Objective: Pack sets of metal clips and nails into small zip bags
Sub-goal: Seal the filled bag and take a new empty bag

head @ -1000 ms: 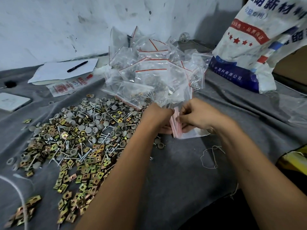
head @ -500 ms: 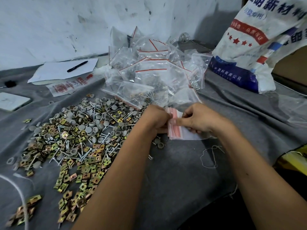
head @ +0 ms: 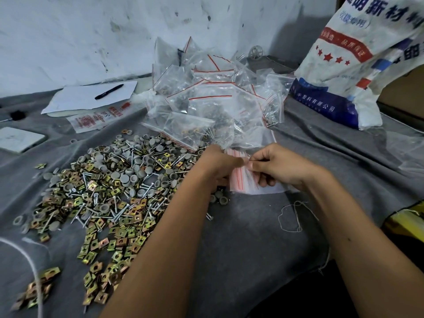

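Note:
A flat stack of empty zip bags (head: 241, 182) with red seal lines lies on the grey cloth between my hands. My left hand (head: 218, 166) grips its left edge. My right hand (head: 275, 165) pinches the top edge of one bag between thumb and forefinger. To the left spreads a heap of brass-coloured square metal clips (head: 114, 237), nails (head: 119, 212) and grey round caps (head: 137, 164). Behind my hands rises a pile of filled zip bags (head: 213, 104).
A big printed white sack (head: 358, 65) stands at the back right. Papers with a black pen (head: 109, 91) and a white tablet-like slab (head: 18, 138) lie at the back left. A loose thread (head: 291, 216) lies on the grey cloth (head: 241, 249); a yellow object (head: 406, 223) is at the right edge.
The stack of empty bags has tipped from standing on edge to lying flatter on the cloth. My right hand has shifted to pinch the top edge of a bag.

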{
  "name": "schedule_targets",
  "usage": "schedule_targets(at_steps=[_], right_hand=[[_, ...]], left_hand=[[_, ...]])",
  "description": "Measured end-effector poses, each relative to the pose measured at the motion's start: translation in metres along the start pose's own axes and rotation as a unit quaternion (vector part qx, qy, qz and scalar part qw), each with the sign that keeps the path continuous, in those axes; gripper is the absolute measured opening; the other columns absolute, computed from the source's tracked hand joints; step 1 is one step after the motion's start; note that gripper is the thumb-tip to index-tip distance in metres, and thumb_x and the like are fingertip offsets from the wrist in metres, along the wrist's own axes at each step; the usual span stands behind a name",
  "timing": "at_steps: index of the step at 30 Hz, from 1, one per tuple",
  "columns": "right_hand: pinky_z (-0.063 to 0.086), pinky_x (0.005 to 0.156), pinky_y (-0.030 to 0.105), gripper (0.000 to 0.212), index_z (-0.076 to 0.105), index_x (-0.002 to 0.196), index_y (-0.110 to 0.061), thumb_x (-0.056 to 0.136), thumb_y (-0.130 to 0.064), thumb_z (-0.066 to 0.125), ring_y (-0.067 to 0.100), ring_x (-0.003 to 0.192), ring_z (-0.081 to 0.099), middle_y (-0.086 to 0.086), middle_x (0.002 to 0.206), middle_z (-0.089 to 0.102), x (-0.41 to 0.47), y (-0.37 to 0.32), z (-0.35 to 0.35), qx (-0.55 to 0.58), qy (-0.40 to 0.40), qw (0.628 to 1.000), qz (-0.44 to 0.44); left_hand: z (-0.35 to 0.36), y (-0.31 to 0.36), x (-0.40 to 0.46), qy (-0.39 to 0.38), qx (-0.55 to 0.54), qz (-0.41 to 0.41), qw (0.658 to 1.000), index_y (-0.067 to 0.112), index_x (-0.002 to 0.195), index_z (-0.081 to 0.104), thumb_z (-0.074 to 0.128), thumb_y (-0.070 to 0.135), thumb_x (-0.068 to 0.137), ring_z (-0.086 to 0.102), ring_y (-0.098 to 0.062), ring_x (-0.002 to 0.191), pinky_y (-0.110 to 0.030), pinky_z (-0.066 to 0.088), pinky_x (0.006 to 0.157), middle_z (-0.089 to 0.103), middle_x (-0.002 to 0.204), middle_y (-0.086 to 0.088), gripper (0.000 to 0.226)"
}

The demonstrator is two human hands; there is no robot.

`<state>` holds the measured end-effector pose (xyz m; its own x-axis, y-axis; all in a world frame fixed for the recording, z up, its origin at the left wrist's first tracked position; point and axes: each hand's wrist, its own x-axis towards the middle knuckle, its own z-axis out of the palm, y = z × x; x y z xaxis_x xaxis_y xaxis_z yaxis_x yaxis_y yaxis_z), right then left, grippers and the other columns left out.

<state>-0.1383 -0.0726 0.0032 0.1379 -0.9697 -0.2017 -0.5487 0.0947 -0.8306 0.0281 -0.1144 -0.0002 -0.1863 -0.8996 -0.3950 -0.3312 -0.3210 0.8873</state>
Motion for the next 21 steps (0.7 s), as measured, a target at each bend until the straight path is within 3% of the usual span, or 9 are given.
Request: schedule_targets(at_steps=[4, 7, 11, 14, 16, 21], right_hand=[[0.041, 0.042, 0.019, 0.028, 0.064, 0.074, -0.008, 0.101, -0.002, 0.057, 0.008, 0.045, 0.055, 0.004, 0.056, 0.062, -0.004, -0.004, -0.004, 0.028, -0.007, 0.999, 0.02], [0.039, 0.04, 0.018, 0.026, 0.066, 0.071, -0.009, 0.097, -0.009, 0.068, 0.007, 0.043, 0.051, 0.004, 0.056, 0.061, -0.003, -0.004, -0.002, 0.018, 0.015, 1.0, 0.019], [0.038, 0.04, 0.019, 0.031, 0.065, 0.065, -0.011, 0.093, -0.021, 0.074, 0.008, 0.042, 0.051, 0.0, 0.051, 0.059, 0.002, -0.003, 0.004, 0.027, 0.062, 0.997, 0.021], [0.04, 0.04, 0.019, 0.03, 0.064, 0.066, -0.01, 0.095, -0.016, 0.072, 0.01, 0.043, 0.05, 0.001, 0.052, 0.059, 0.002, -0.002, 0.006, 0.045, 0.041, 0.998, 0.0], [0.045, 0.042, 0.019, 0.024, 0.066, 0.072, -0.007, 0.094, -0.014, 0.072, 0.01, 0.045, 0.053, 0.002, 0.054, 0.06, 0.0, -0.001, 0.004, 0.066, 0.025, 0.998, -0.004], [0.054, 0.048, 0.021, 0.022, 0.064, 0.074, -0.003, 0.094, -0.009, 0.07, 0.01, 0.049, 0.058, 0.004, 0.058, 0.057, -0.003, 0.005, -0.007, 0.144, -0.02, 0.989, 0.021]], left_hand=[[0.003, -0.004, 0.003, 0.034, 0.006, -0.003, 0.999, 0.003, 0.117, 0.061, 0.08, 0.003, 0.086, 0.074, -0.029, 0.089, -0.035, 0.061, 0.06, 0.074, 0.103, -0.014, 0.037], [0.004, -0.004, 0.003, 0.042, 0.001, 0.001, 0.999, 0.003, 0.117, 0.061, 0.077, 0.0, 0.085, 0.074, -0.029, 0.088, -0.031, 0.059, 0.054, 0.073, 0.103, -0.015, 0.036], [0.003, -0.004, 0.002, 0.037, -0.005, 0.012, 0.999, 0.007, 0.114, 0.062, 0.077, 0.012, 0.089, 0.075, -0.025, 0.087, -0.035, 0.064, 0.065, 0.075, 0.103, -0.012, 0.029], [0.002, -0.004, 0.001, 0.032, -0.015, 0.018, 0.999, 0.009, 0.112, 0.065, 0.083, 0.03, 0.087, 0.075, -0.021, 0.084, -0.029, 0.061, 0.059, 0.077, 0.101, -0.008, 0.037], [0.003, -0.003, 0.002, 0.037, -0.012, 0.011, 0.999, 0.006, 0.113, 0.064, 0.082, 0.022, 0.088, 0.075, -0.023, 0.084, -0.027, 0.058, 0.054, 0.076, 0.103, -0.011, 0.035], [0.003, -0.003, 0.003, 0.055, 0.016, 0.0, 0.998, 0.004, 0.114, 0.06, 0.076, 0.002, 0.086, 0.072, -0.029, 0.093, -0.037, 0.062, 0.07, 0.073, 0.105, -0.016, 0.032]])
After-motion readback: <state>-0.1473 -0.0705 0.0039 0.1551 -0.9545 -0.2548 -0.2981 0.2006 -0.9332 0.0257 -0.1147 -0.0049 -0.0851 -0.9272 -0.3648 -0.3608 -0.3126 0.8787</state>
